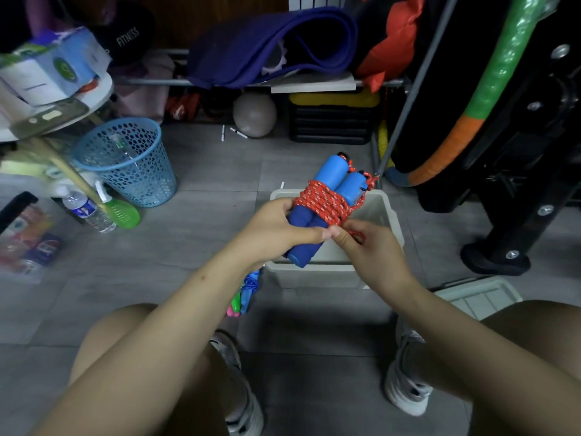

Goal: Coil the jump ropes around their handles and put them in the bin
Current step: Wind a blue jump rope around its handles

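- Red braided rope (323, 199), flecked with white, is wound in tight turns round the middle of two blue handles (327, 184) held side by side above the bin (385, 212).
- The handles are cylinders: smooth, lighter plastic at the far ends with black caps, darker foam-like grips at the near ends.
- The left hand (276, 228) grips the foam ends, fingers curled over them and thumb pressed along the near side.
- The right hand (374, 247) pinches the loose rope end between thumb and fingertips, just beside the coil.
- The bin is a pale, rounded-cornered plastic box on grey floor tiles; its ribbed lid (478, 297) lies flat to its right.
- More jump ropes (245, 294), with blue, green and pink handles, lie on the floor left of the bin, partly hidden by the left forearm.
- A blue perforated plastic basket (125, 162) stands well apart to the left.
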`<state>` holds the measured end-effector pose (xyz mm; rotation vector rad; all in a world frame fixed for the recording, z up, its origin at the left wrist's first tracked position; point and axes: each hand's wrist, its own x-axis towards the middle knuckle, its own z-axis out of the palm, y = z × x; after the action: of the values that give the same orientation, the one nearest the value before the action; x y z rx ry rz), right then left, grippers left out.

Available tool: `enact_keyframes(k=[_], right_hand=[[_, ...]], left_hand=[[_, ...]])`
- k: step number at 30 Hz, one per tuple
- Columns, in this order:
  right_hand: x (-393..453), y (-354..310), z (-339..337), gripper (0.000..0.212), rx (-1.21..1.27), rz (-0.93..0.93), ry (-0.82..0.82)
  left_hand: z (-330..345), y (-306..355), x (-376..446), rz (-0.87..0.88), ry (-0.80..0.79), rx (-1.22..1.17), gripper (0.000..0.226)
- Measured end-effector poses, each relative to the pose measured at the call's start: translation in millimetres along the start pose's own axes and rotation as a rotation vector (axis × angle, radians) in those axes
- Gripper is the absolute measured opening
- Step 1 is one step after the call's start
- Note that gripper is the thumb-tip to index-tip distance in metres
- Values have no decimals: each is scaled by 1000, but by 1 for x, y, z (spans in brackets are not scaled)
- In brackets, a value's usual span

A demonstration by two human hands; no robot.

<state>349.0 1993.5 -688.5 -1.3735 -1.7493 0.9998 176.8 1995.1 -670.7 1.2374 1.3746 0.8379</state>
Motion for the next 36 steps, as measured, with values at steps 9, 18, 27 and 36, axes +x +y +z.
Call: enact_keyframes(k=[9,18,27,36], right_hand=[[7,-15,-4,30,-350,33,-85],[5,-31,-47,20,-626,-432,-266],[11,-40,-48,12,-243,-111,-486],[10,-45,-50,5,108,-52,-517]], left_hand=[[0,1,0,-26,34,86,38],[-5,-2,-1,54,-210,404,55],[15,14,-16,80,-576,590,43],[15,13,-14,-33,-573,479,41]])
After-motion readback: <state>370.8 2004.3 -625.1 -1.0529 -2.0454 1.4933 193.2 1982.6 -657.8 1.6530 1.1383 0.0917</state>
